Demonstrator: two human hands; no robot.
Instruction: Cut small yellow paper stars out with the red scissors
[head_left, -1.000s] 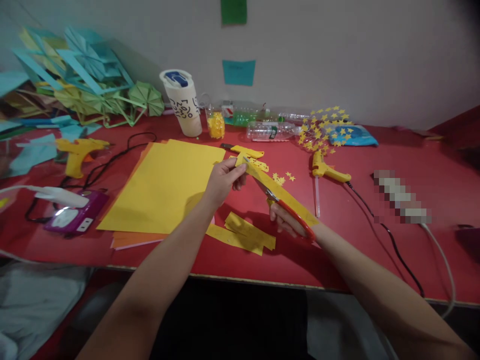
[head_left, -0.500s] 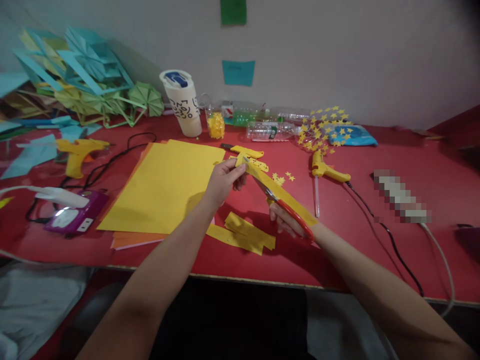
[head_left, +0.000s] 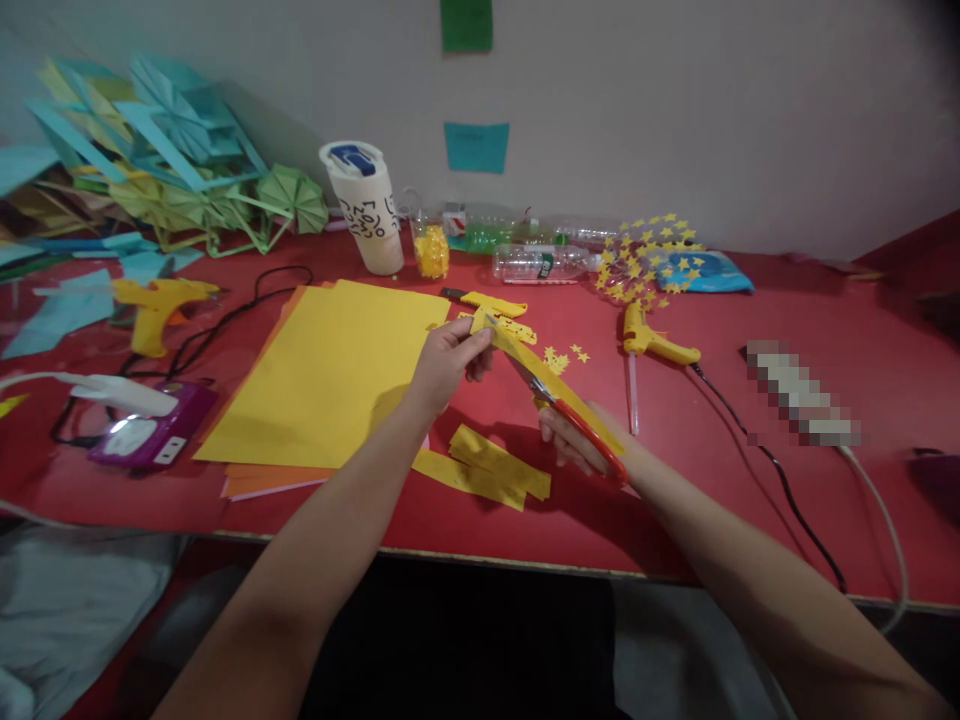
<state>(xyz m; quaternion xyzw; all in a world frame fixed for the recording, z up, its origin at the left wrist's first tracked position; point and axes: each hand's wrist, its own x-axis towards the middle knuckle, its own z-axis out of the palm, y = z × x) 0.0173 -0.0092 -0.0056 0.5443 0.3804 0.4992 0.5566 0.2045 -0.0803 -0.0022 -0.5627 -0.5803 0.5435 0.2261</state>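
Observation:
My left hand [head_left: 448, 362] pinches the far end of a long yellow paper strip [head_left: 559, 388] over the table. In my right hand [head_left: 568, 440] is a pair of red-handled scissors [head_left: 589, 432], its blades running along the strip toward my left fingertips. The near end of the strip lies over my right hand and wrist. Below my hands, several cut yellow strips [head_left: 495, 470] rest on the table. Beyond my left hand are a yellow utility knife [head_left: 491, 302] and a punched yellow strip [head_left: 517, 330]. Small yellow stars [head_left: 556, 360] lie just right of it.
A stack of yellow sheets [head_left: 322, 380] spreads at left. One yellow glue gun [head_left: 637, 335] stands right, another [head_left: 157, 305] left near a purple power socket [head_left: 154, 425]. A white tumbler [head_left: 367, 215], plastic bottles [head_left: 536, 263] and a star cluster [head_left: 645, 260] line the back.
The near end of the yellow strip has shifted slightly over my right wrist. Both hands and the scissors hold nearly the same position.

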